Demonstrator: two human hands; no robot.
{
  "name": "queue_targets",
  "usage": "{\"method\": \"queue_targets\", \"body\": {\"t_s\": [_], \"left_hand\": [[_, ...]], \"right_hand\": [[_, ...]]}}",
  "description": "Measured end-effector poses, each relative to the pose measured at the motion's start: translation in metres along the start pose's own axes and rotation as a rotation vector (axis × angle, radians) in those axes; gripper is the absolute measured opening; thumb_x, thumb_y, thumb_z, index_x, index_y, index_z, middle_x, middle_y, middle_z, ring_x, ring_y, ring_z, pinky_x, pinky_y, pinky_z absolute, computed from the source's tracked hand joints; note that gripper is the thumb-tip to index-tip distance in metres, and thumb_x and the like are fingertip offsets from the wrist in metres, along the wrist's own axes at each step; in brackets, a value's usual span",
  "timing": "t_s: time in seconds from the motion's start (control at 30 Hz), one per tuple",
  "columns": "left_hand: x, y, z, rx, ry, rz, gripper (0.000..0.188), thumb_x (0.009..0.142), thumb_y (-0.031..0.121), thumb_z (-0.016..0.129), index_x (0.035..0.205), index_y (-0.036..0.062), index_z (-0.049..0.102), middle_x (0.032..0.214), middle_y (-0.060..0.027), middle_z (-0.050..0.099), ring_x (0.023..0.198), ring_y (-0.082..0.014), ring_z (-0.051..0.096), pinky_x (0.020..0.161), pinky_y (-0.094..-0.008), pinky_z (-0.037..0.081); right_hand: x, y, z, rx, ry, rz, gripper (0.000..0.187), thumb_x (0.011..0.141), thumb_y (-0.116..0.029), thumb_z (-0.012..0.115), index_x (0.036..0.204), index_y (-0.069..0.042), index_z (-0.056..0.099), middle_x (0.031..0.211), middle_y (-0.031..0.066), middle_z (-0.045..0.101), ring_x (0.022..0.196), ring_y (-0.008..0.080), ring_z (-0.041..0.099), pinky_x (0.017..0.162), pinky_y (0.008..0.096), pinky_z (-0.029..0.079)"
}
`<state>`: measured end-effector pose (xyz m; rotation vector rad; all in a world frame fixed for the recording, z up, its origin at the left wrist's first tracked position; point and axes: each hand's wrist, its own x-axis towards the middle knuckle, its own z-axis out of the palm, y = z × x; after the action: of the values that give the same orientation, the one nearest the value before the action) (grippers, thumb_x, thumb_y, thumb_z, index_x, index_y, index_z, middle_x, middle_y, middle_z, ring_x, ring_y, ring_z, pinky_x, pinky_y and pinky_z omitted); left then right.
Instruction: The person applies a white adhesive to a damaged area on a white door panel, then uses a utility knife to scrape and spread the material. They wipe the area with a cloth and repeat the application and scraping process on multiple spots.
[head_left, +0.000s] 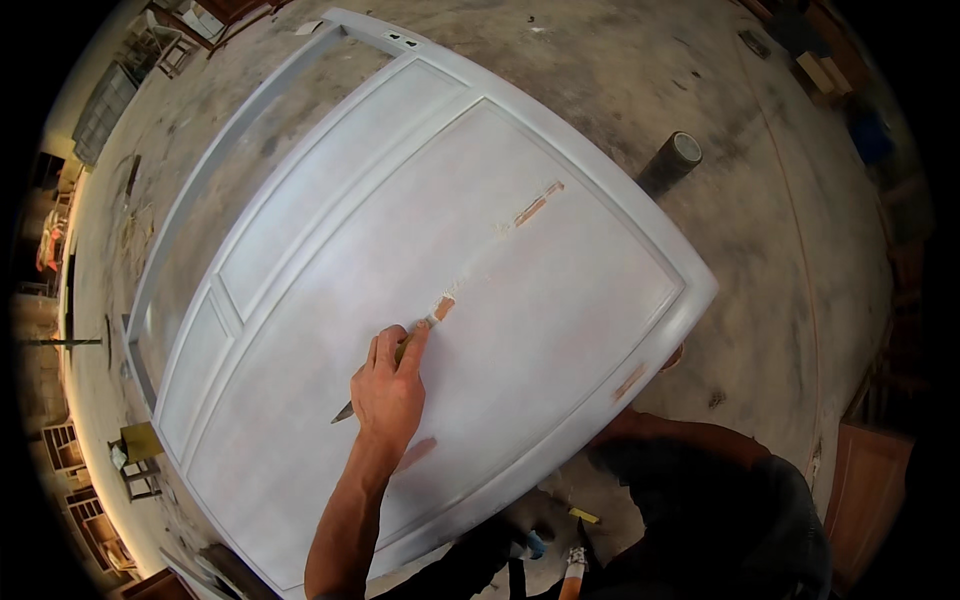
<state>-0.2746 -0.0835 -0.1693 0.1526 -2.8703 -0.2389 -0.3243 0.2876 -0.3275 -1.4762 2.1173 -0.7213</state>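
A large panelled door (560, 270), coated whitish grey, lies tilted in front of me. My left hand (390, 385) is closed round a thin scraper-like tool (344, 411) with a dark pointed end. Its other end touches the panel beside a bare reddish-brown patch (445, 307). Another bare strip (538, 205) lies farther up the panel. A brownish mark (417, 455) shows near my left wrist. My right hand (676, 357) is at the door's right edge, mostly hidden beneath it; its fingers cannot be made out.
A dark cylinder (672, 163) stands by the door's far right edge. Near my feet lies a small yellow object (583, 515). A stool (140, 460) is at the left, wooden furniture (868, 490) at the right. The door's frame has an open gap at the far left.
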Motion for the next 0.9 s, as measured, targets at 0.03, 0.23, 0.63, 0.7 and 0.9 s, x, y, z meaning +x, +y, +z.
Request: {"method": "queue_targets", "body": {"t_s": [0.03,0.23,0.63,0.7,0.9], "left_hand": [[0.0,0.001,0.001,0.005,0.019,-0.004,0.048,0.081,-0.013,0.066,0.122,0.0099,0.072,0.103,-0.0034,0.059,0.087,-0.0203,0.065,0.049,-0.0339,0.05],[0.012,0.001,0.005,-0.014,0.056,0.035,0.047,0.081,-0.013,0.066,0.122,0.0098,0.073,0.102,-0.0033,0.059,0.086,-0.0196,0.064,0.049,-0.0332,0.049],[0.001,0.001,-0.005,0.019,0.041,0.009,0.041,0.082,-0.011,0.067,0.118,0.0081,0.073,0.1,-0.0021,0.06,0.082,-0.0179,0.064,0.049,-0.0317,0.049],[0.011,0.004,-0.003,0.026,0.061,0.011,0.039,0.083,-0.011,0.067,0.116,0.0076,0.074,0.1,-0.0021,0.06,0.082,-0.0179,0.064,0.049,-0.0318,0.049],[-0.004,-0.003,0.0,0.024,0.045,-0.007,0.041,0.083,-0.01,0.067,0.118,0.008,0.073,0.101,-0.0022,0.06,0.084,-0.018,0.064,0.05,-0.0323,0.05]], "right_hand": [[0.002,-0.004,-0.002,-0.071,0.019,-0.018,0.055,0.088,-0.028,0.072,0.138,-0.008,0.063,0.142,0.0168,0.06,0.135,0.0375,0.05,0.118,0.0511,0.034],[-0.011,0.019,0.021,0.565,-0.033,0.1,0.067,0.083,-0.029,0.081,0.143,-0.009,0.059,0.143,0.0146,0.059,0.136,0.035,0.05,0.119,0.0506,0.033],[0.003,0.005,0.01,0.244,0.018,0.041,0.057,0.084,-0.028,0.078,0.137,-0.009,0.065,0.138,0.0134,0.063,0.131,0.0346,0.053,0.115,0.0493,0.037],[-0.004,0.009,0.015,0.304,-0.005,0.048,0.058,0.083,-0.029,0.08,0.137,-0.011,0.065,0.138,0.0113,0.064,0.131,0.0324,0.055,0.114,0.0475,0.039],[-0.001,-0.001,-0.002,0.131,0.08,0.046,0.055,0.085,-0.026,0.076,0.136,-0.008,0.064,0.138,0.0156,0.062,0.132,0.0354,0.052,0.116,0.0499,0.036]]}}
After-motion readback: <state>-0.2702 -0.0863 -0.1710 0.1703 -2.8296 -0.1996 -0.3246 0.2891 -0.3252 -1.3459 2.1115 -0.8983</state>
